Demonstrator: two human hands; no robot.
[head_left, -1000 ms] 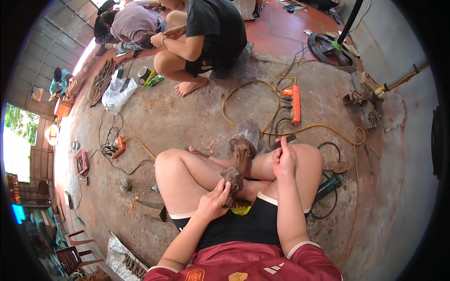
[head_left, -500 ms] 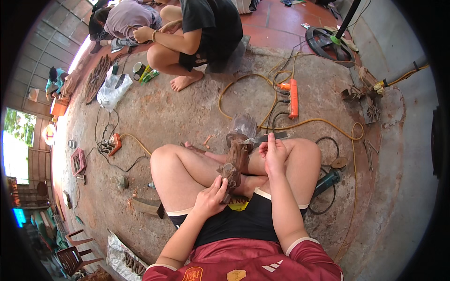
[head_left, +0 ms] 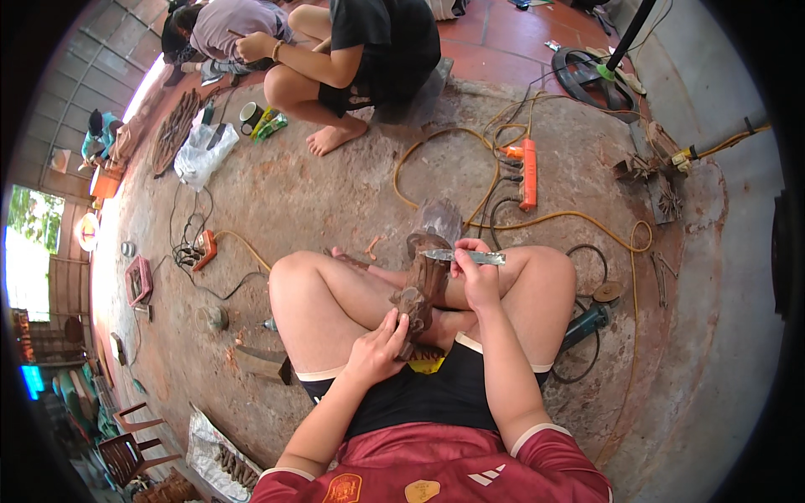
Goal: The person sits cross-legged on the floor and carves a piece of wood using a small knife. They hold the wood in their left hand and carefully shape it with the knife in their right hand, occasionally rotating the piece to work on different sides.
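Observation:
A reddish-brown carved wooden piece (head_left: pixel 426 281) lies between my bent legs, with its knobbly near end toward my lap. My left hand (head_left: pixel 377 350) is closed on that near end, fingers pressed along its side. In my right hand (head_left: pixel 478 281) is a flat metal carving knife (head_left: pixel 488 258), pinched between thumb and fingers. Its pointed tip reaches left to the far part of the wood; I cannot tell whether it touches. A clear plastic bag (head_left: pixel 438 218) lies just past the wood's far end.
An orange power strip (head_left: pixel 527 174) with yellow and black cords lies ahead to the right. Beside my right thigh is a dark green power tool (head_left: pixel 587 325). Another person (head_left: pixel 369 63) squats ahead. A second orange socket block (head_left: pixel 204 250) and a white plastic bag (head_left: pixel 204 155) lie to the left.
My right hand has tilted the knife, so its bright flat now shows and its tip lies over the wood. My left hand stays on the near end, and the wood has turned slightly.

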